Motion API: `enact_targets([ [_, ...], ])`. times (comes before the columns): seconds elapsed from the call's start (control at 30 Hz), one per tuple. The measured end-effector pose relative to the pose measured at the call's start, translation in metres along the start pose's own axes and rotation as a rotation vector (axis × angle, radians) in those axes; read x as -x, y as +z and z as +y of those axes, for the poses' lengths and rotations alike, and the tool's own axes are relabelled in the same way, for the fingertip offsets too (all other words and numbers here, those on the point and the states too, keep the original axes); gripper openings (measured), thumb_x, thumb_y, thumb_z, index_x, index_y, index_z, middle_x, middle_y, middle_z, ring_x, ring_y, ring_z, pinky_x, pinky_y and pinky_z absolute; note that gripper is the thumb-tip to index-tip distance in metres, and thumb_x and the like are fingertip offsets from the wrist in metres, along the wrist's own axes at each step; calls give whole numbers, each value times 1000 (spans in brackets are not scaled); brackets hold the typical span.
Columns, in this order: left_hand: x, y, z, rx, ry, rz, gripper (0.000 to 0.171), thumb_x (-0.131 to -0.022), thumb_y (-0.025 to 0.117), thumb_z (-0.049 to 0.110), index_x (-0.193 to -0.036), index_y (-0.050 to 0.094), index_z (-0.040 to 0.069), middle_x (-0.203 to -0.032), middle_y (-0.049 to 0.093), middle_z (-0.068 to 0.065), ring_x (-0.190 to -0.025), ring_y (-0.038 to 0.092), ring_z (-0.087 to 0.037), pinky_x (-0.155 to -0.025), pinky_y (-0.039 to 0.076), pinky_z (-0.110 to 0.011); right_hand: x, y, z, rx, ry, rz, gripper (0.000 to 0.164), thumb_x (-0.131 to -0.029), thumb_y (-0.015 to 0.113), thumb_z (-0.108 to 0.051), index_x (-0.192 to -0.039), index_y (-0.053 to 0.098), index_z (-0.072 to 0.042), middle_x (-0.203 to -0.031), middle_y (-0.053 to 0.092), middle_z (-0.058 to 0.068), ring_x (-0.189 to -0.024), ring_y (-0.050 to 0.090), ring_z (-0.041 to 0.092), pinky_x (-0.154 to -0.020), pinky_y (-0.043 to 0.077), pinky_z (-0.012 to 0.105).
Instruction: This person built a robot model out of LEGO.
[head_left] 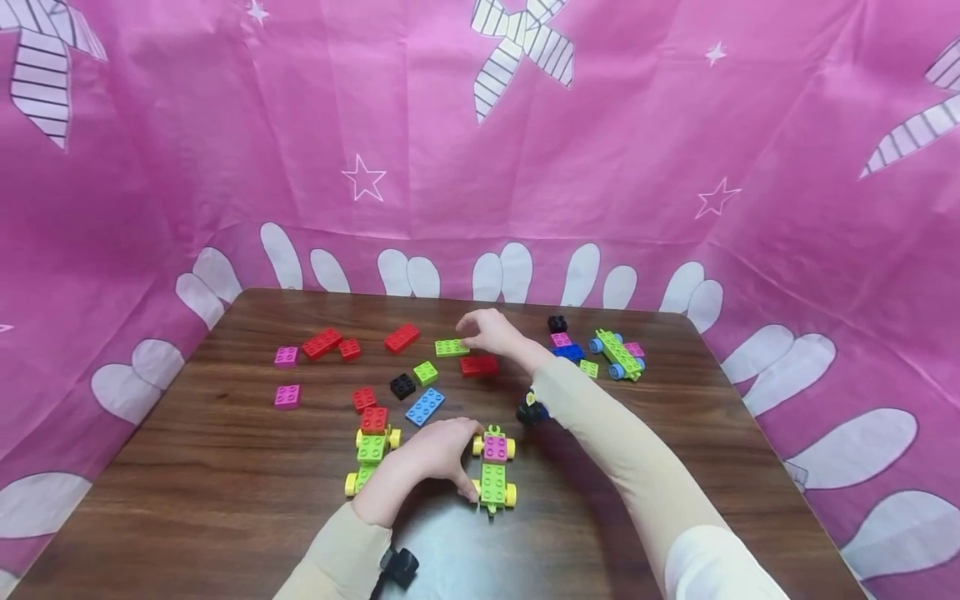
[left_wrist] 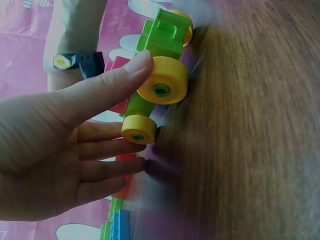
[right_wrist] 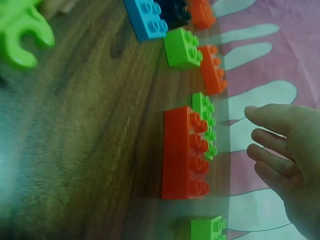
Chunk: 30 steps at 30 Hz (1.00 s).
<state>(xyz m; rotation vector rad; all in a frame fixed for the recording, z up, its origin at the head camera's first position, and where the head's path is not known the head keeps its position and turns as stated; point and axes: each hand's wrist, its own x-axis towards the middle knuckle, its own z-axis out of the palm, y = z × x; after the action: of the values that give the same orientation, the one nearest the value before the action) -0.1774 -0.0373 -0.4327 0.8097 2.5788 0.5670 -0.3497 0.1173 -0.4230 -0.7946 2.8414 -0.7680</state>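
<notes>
My left hand (head_left: 442, 450) lies along the left side of a small green toy car (head_left: 492, 479) with yellow wheels and a pink brick (head_left: 496, 448) on its front half. In the left wrist view, the left thumb rests against a yellow wheel (left_wrist: 167, 80), and the other fingers extend past the smaller-looking wheel (left_wrist: 138, 129). My right hand (head_left: 491, 331) reaches to the back of the table, fingertips at the right end of a lime green brick (head_left: 450, 348). A red brick (head_left: 478, 366) lies just in front of it. The right wrist view shows that hand (right_wrist: 287, 150) holding nothing, its fingers loosely extended.
A second green car (head_left: 371, 450) with a red brick stands left of the left forearm. Several loose bricks, among them a light blue brick (head_left: 425, 407) and a black brick (head_left: 402, 385), lie across the table (head_left: 187, 467). At right stands a blue-wheeled car (head_left: 618, 354).
</notes>
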Motion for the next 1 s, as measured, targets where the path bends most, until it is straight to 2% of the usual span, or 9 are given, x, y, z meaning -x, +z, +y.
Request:
enact_targets([
  [0.27,1,1,-2,-8,2,-2,90,-58,92,47,-131,56,9,-130,62,-7,-119,58,-23,-103,47,-41,-16,9,7,1,49,-89,35,-87,73,-16,-121,68,-6,-121,68,10,-114,61,24,-100,50,38],
  [0.5,1,1,-1,-19,-4,1,92,-58,92,47,-133,56,9,-132,61,-7,-121,57,-23,-104,47,-41,-26,15,6,-8,56,-154,37,-86,73,-15,-122,68,-7,-122,69,9,-116,62,24,-103,47,38],
  [0.83,0,0,1,-25,-2,0,92,-58,93,47,-132,56,8,-130,62,-7,-119,58,-22,-103,48,-40,-36,22,6,60,73,-238,39,-85,75,-19,-122,69,-9,-122,69,8,-114,59,23,-105,44,38],
  [1.0,-1,1,1,-36,-5,2,93,-57,93,47,-133,56,9,-130,62,-6,-118,59,-21,-102,48,-39,-43,27,16,64,27,-230,35,-82,77,-22,-115,73,-12,-113,72,4,-106,62,20,-96,48,34],
])
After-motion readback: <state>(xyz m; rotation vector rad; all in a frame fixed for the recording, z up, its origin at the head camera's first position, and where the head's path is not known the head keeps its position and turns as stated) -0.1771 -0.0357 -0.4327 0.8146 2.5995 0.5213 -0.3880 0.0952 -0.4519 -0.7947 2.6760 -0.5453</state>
